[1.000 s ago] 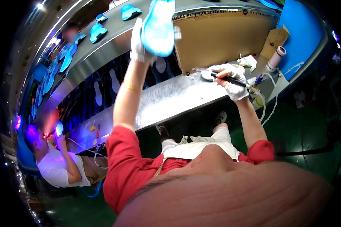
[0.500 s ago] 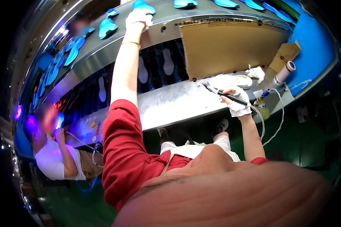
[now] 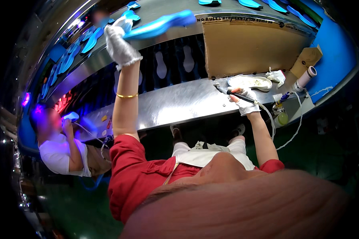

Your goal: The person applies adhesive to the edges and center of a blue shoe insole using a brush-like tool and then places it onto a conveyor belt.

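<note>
"While the left grip (image 3: 120,44) pinches the insole (image 3: 161,26) by one end, where is it?"

"Above the near edge of the belt (image 3: 167,6), free end out to the right. Probably it's held that way to leave most of its face uncovered."

"And the right grip (image 3: 249,106)?"

"Closed round a brush (image 3: 242,97), pen-fashion, likely for aiming its tip. I can't tell whether that touches the counter (image 3: 179,106)."

"Why's the shoe (image 3: 253,83) there?"

"Perhaps for easy reach: it lies just beyond the brush."
</note>
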A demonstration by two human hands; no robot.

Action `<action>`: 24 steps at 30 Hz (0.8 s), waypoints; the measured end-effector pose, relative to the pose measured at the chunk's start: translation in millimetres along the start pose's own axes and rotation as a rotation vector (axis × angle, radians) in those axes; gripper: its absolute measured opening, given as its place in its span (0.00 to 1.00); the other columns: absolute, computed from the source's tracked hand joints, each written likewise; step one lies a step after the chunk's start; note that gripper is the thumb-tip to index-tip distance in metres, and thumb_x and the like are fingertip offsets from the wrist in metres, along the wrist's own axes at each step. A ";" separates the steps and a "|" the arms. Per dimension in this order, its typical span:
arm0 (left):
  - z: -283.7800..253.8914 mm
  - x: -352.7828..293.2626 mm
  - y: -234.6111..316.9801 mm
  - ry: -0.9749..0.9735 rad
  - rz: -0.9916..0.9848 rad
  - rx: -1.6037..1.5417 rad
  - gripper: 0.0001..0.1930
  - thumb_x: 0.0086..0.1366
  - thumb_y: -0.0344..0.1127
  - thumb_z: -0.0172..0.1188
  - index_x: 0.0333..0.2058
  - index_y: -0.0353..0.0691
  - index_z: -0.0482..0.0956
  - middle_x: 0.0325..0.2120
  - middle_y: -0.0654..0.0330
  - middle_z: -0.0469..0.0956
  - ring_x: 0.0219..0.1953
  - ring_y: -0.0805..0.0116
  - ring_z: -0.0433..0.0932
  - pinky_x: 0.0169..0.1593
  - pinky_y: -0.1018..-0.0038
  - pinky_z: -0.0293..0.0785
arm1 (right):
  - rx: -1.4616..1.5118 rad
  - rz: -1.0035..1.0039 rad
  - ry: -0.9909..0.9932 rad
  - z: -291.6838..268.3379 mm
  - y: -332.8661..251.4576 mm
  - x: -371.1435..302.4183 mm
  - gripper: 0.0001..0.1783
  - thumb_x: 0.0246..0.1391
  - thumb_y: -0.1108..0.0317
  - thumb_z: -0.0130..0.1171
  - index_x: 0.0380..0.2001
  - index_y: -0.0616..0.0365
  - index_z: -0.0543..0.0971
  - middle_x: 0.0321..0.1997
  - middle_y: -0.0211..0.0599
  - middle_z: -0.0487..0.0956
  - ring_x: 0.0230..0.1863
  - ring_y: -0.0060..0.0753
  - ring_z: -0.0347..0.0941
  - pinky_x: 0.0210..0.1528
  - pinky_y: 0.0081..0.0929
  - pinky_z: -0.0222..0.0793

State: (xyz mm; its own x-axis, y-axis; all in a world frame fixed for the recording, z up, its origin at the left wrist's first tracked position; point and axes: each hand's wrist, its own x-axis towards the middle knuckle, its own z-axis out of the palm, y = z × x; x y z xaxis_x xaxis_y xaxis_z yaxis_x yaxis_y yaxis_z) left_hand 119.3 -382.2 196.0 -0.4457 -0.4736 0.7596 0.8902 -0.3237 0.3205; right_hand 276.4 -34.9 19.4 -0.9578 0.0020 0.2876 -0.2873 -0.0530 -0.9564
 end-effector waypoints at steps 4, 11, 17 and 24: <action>-10.8 -37.1 42.5 -0.326 -0.438 -0.385 0.28 0.70 0.51 0.42 0.21 0.32 0.72 0.26 0.47 0.75 0.24 0.63 0.72 0.29 0.71 0.71 | -0.036 -0.020 0.049 -1.7 3.6 -8.7 0.11 0.48 0.79 0.64 0.36 0.62 0.76 0.34 0.38 0.79 0.32 0.25 0.78 0.39 0.21 0.75; -36.5 -198.7 37.2 -0.348 -1.646 -0.863 0.34 0.70 0.56 0.39 0.10 0.38 0.70 0.42 0.40 0.77 0.45 0.47 0.76 0.51 0.64 0.73 | -0.013 0.032 0.101 -3.9 0.9 -36.6 0.11 0.50 0.74 0.65 0.36 0.61 0.75 0.33 0.39 0.80 0.30 0.25 0.78 0.36 0.21 0.75; -57.5 -261.2 98.4 -0.135 -1.695 -0.838 0.50 0.55 0.77 0.42 0.64 0.40 0.56 0.61 0.36 0.57 0.62 0.33 0.58 0.62 0.36 0.52 | 0.042 -0.032 0.020 25.7 -19.3 -55.0 0.11 0.50 0.72 0.63 0.36 0.58 0.73 0.31 0.36 0.78 0.31 0.23 0.75 0.36 0.22 0.72; -26.8 -276.7 84.6 0.122 -1.456 -0.684 0.42 0.58 0.75 0.39 0.57 0.45 0.67 0.52 0.51 0.71 0.51 0.50 0.72 0.56 0.53 0.69 | -0.106 -0.214 -0.122 79.9 -24.2 -34.7 0.09 0.49 0.74 0.64 0.33 0.57 0.74 0.30 0.29 0.78 0.30 0.17 0.72 0.35 0.18 0.69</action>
State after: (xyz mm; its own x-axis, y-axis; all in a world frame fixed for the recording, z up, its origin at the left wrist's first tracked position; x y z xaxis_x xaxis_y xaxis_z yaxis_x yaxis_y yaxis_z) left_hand 315.3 -300.5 -2.2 -0.8667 0.4987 -0.0068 -0.4659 -0.8047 0.3681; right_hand 317.7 -113.4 36.7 -0.8680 -0.1186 0.4821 -0.4894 0.0410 -0.8711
